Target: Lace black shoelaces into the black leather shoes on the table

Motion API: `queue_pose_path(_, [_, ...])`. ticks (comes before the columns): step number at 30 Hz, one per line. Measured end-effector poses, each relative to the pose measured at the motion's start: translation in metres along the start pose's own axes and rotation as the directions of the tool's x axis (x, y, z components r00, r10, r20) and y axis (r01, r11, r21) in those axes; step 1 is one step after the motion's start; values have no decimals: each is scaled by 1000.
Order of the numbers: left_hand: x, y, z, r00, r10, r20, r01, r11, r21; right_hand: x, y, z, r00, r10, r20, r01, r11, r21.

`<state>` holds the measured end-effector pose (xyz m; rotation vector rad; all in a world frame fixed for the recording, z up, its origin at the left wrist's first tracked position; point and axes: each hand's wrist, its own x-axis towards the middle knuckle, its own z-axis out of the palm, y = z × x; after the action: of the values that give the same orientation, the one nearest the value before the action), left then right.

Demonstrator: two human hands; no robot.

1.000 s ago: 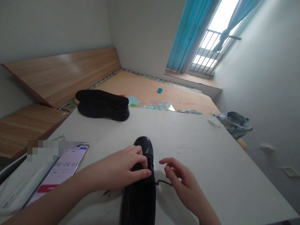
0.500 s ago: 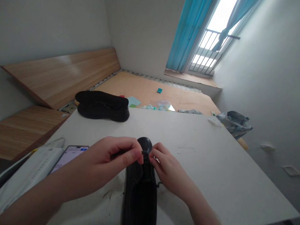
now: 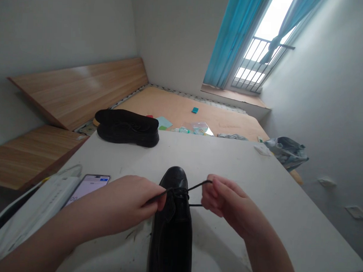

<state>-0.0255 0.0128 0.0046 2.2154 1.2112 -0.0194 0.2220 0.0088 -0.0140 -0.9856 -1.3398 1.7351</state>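
Through the head camera I am looking down on a white desk (image 3: 228, 165), where a black lace-up shoe (image 3: 172, 242) is lying sole down, its toe pointing away from me and its heel end running out of the bottom of the view. I am keeping my left hand (image 3: 145, 194) closed at the left of the shoe, thumb and fingers gripping a black lace (image 3: 199, 186) that is leading in over the shoe's front. On the other side my right hand (image 3: 222, 193) is closing its curled fingers on the lace at the right, and that stretch is running taut and slanting up from the shoe to the fingertips. A second, lower stretch is crossing the gap from the shoe's right side to the lower part of the right hand; I cannot tell whether the fingers are gripping it.

Beyond the left forearm a phone (image 3: 90, 184) is lying face up, partly covered by that arm, and a long white object (image 3: 45, 204) is lying just beside it. A second black shoe (image 3: 129, 137) is resting at the far left edge of the desk, side on to me. Past the far edge a small blue item (image 3: 194, 110) is lying on a tan surface (image 3: 171, 100).
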Motion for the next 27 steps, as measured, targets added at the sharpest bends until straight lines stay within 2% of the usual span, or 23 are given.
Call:
queue_pose_path(1, [0,0,-1,1000,14,0,-14,1000,14,-6,-6,0,1000,-4,-1,4,998,-55])
queue_pose_path(3, [1,0,-3,999,22,-26,-21,999,34,-17,-16,3,995,-87,-39,73,955,-287])
queue_pose_path(5, [2,0,-4,997,2,-81,3,998,61,-26,-22,9,965,-259,-49,188,806,-562])
queue_pose_path(7, [4,1,-4,991,-27,-135,39,996,85,-33,-24,17,914,-407,10,286,624,-727])
queue_pose_path(9, [9,1,-2,987,-41,-157,56,994,94,-36,-23,27,887,-438,145,382,521,-763])
queue_pose_path(12, [18,1,7,990,-13,-137,27,994,101,-36,-13,40,823,-342,454,568,476,-672])
queue_pose_path(13, [20,1,10,992,-1,-126,15,994,105,-34,-9,44,794,-307,525,607,461,-648])
queue_pose_path(14, [23,1,12,993,8,-119,5,994,108,-32,-5,45,783,-281,555,618,450,-645])
queue_pose_path(15, [24,2,15,994,15,-113,-3,994,107,-29,-1,46,803,-260,536,592,452,-668])
queue_pose_path(16, [25,2,16,994,19,-108,-8,995,101,-26,3,44,849,-243,469,526,470,-709])
queue_pose_path(18, [24,4,17,995,22,-93,-16,998,68,-19,7,38,940,-225,257,339,526,-780])
queue_pose_path(19, [23,5,16,996,23,-83,-19,999,46,-14,9,34,963,-220,155,253,542,-802])
queue_pose_path(20, [23,7,16,997,22,-76,-20,1000,24,-10,10,30,972,-224,70,184,544,-819])
queue_pose_path(22, [23,10,16,998,9,-69,-9,1000,-3,-2,13,23,969,-248,-24,110,511,-853])
queue_pose_path(25, [28,12,21,996,-19,-82,20,1000,15,7,18,16,975,-213,-60,44,456,-889])
queue_pose_path(27, [33,12,26,993,-31,-113,37,998,45,13,23,12,986,-162,-45,38,474,-880])
